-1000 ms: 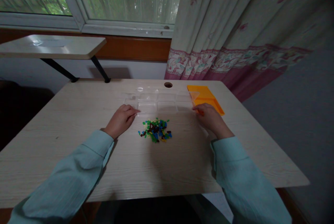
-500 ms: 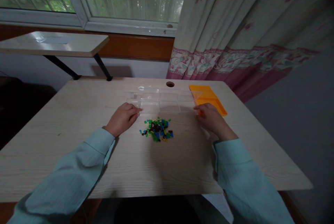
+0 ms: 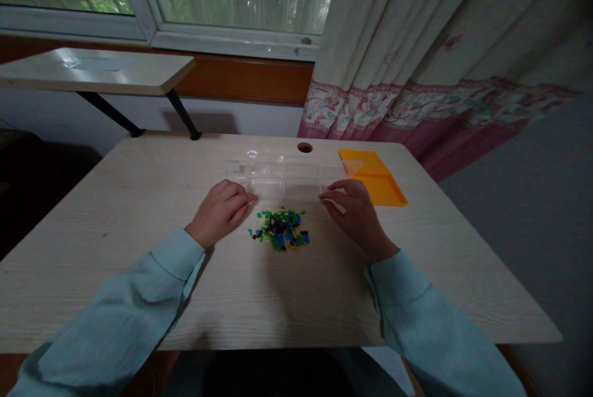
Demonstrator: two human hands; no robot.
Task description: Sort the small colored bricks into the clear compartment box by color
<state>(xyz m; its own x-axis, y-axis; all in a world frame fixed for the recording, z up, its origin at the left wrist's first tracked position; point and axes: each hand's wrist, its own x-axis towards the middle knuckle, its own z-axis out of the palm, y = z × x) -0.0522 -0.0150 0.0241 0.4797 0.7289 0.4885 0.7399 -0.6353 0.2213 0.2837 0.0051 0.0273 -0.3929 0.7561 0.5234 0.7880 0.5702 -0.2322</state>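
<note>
My two hands at the near edge of a clear compartment tray (image 3: 301, 189), on a pale table (image 3: 139, 212).
My left hand (image 3: 222, 208) was curled nearly closed at the tray's left part; my right hand (image 3: 354, 208) was half open, its tips close together farther right, apparently to steady it from both sides. Whether either pinched the rim or merely touched it, I couldn't tell. A pile of small coloured pieces (image 3: 280, 227) lay between my hands, seemingly for easy reach; an orange tray (image 3: 377, 178) sat beyond my right.
</note>
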